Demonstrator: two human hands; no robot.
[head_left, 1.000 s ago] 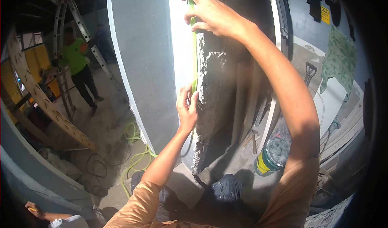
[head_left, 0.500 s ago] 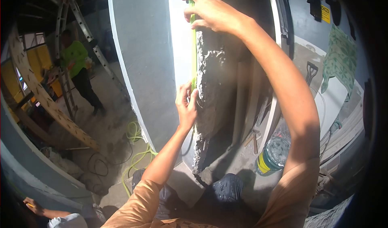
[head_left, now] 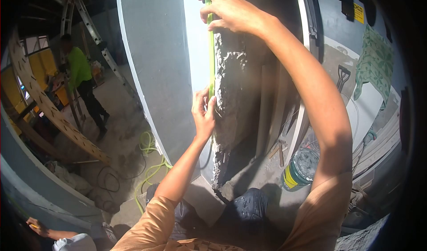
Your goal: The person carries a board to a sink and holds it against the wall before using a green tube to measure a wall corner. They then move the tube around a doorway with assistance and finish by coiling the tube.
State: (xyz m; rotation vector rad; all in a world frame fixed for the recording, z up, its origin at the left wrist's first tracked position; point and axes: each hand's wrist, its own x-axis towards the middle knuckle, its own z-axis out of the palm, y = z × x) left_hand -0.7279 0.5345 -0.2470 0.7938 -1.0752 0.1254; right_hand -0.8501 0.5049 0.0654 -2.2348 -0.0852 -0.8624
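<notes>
Against the rough edge of the concrete wall [head_left: 231,95], seen from the head camera, a green strip [head_left: 211,59] stands upright, its top clasped by the right hand [head_left: 227,10] with curled fingers, its lower part pinched by the left hand [head_left: 203,115].

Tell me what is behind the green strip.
The green strip stands upright against a rough, crumbled grey wall edge. The right hand covers its top and the left hand its lower part, so whatever is behind those spots is hidden.

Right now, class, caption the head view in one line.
Upright green strip held by left hand and right hand along a rough wall edge.
</notes>
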